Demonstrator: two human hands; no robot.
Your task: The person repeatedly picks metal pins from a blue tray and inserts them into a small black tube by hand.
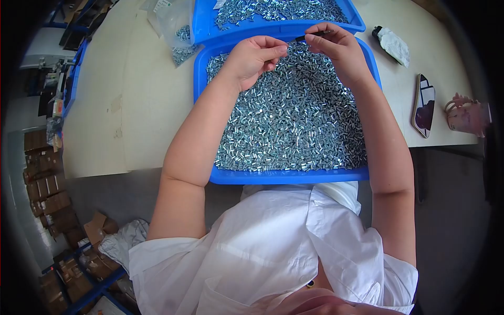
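Note:
Over the far half of a blue tray (290,177), filled with small silvery metal pins (289,126), both hands meet close together. My right hand (344,55) is closed on a thin black pen-like tool (310,37), whose tip points left. Facing it, my left hand (256,60) is closed in a pinch near that tip; whatever sits between its thumb and finger is too small to make out.
Behind stands a second blue tray (362,23) of similar metal pieces. A plastic bag (173,26) with more pieces lies left. To the right are a white-and-black packet (392,46), a phone (423,107) and a pinkish cup (466,116). Cardboard boxes (47,184) stand far left.

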